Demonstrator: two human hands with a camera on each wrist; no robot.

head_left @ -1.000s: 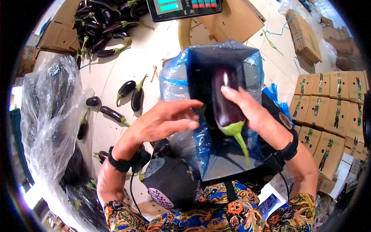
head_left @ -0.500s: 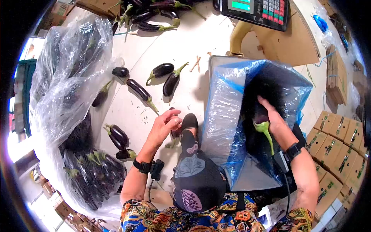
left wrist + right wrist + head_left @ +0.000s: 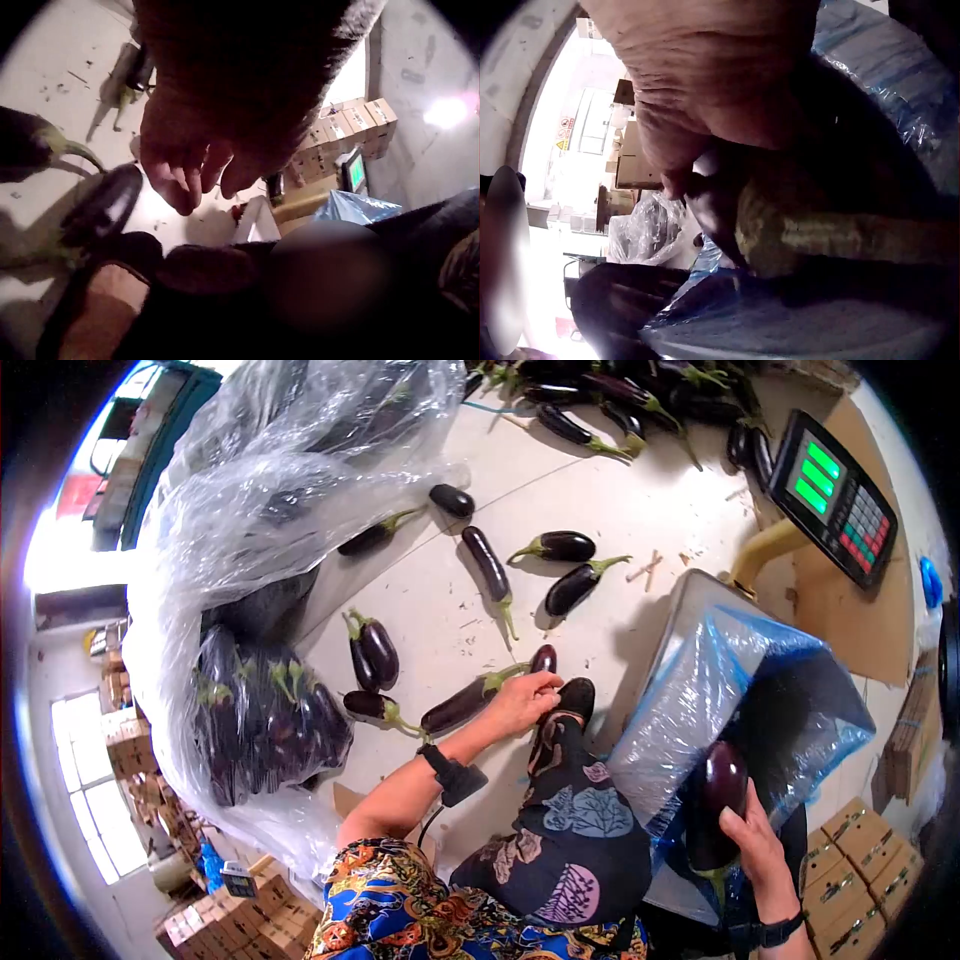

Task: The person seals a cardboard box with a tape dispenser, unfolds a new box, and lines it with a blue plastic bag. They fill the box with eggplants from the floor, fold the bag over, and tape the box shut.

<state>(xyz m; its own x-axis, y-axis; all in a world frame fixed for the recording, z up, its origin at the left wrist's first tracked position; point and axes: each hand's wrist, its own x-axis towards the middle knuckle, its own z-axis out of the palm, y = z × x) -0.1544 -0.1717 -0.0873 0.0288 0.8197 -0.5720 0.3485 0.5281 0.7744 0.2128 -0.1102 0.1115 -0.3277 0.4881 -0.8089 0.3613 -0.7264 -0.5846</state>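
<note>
In the head view my right hand (image 3: 758, 845) grips a large dark purple eggplant (image 3: 722, 785), thumb along its side, at the mouth of a blue plastic liner (image 3: 690, 705). The eggplant's green cap and stem (image 3: 840, 232) point toward the right wrist camera. My left hand (image 3: 520, 705) hangs low over the floor beside my shoe, its fingers (image 3: 178, 191) loosely bent with nothing between them. Just past it shows the end of one eggplant (image 3: 543, 658); a longer eggplant (image 3: 455, 708) lies along the forearm side.
Several loose eggplants (image 3: 488, 565) are scattered on the pale floor (image 3: 430, 595). A clear plastic bag (image 3: 190, 650) of eggplants stands left. A bigger pile (image 3: 640, 400) lies at the back, near a scale display (image 3: 835, 495). Cardboard boxes (image 3: 865, 860) are stacked right.
The head view has swung left, so the lined container now sits further right. My left hand has moved from the container down to the loose eggplants; the right hand still holds its eggplant.
</note>
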